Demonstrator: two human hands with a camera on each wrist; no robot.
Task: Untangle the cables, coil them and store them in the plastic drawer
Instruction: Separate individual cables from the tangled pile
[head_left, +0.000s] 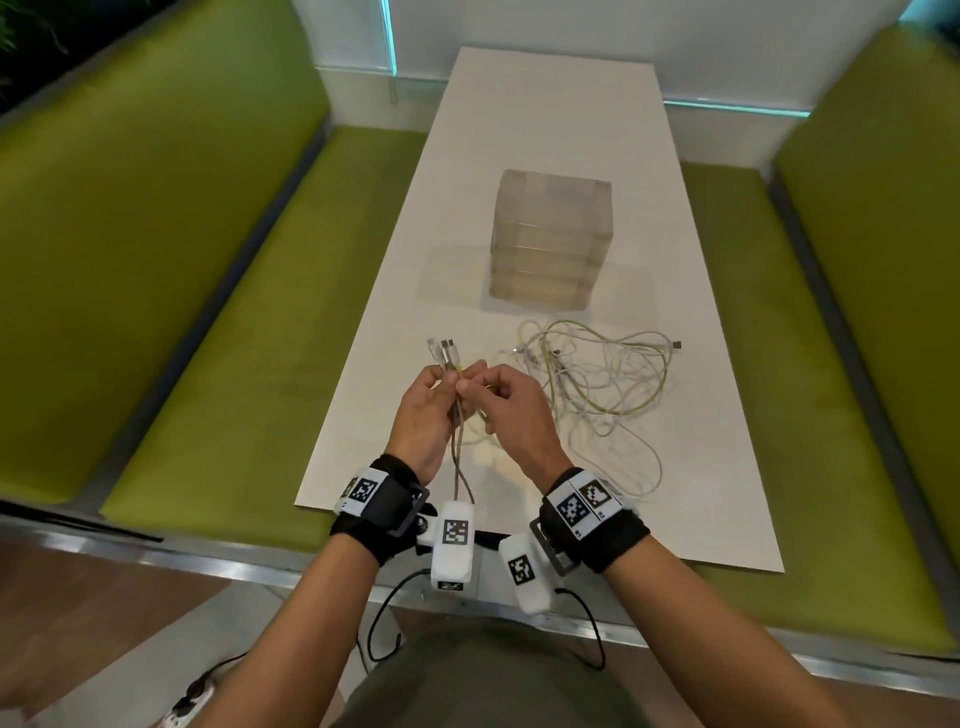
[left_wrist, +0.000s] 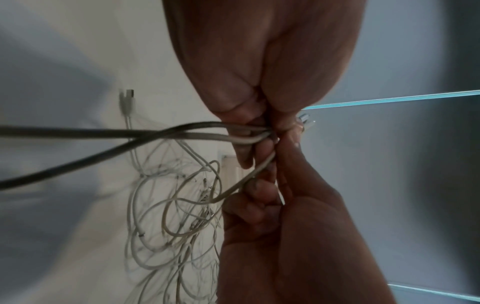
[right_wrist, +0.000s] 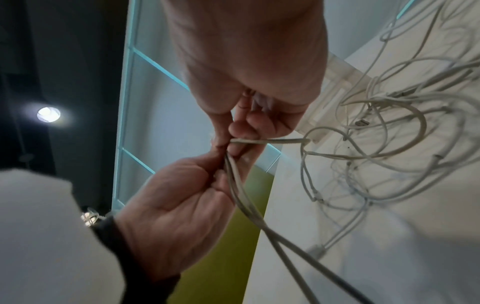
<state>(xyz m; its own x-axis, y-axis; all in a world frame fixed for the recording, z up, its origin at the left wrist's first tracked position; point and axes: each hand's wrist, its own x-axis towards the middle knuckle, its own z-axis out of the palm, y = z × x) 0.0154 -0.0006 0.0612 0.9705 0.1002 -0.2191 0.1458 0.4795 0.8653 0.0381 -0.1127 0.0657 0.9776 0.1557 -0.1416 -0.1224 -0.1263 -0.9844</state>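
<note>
Above the near part of the white table (head_left: 691, 467), my left hand (head_left: 445, 380) grips a bundle of cable ends (head_left: 442, 351), their plugs sticking up past the fingers. Two strands of that bundle (left_wrist: 182, 132) hang down toward my wrist. My right hand (head_left: 470, 385) touches the left and pinches one thin cable (right_wrist: 272, 141) between thumb and forefinger. That cable runs off into the loose tangle of white and yellowish cables (head_left: 597, 374) lying on the table to the right. Behind the tangle stands the translucent plastic drawer unit (head_left: 550, 239), all drawers pushed in.
Green upholstered benches (head_left: 182, 291) run along both long sides of the table. A white USB plug (head_left: 675, 345) pokes out of the tangle's far right side. Black leads from the wrist cameras hang below the table's near edge (head_left: 519, 540).
</note>
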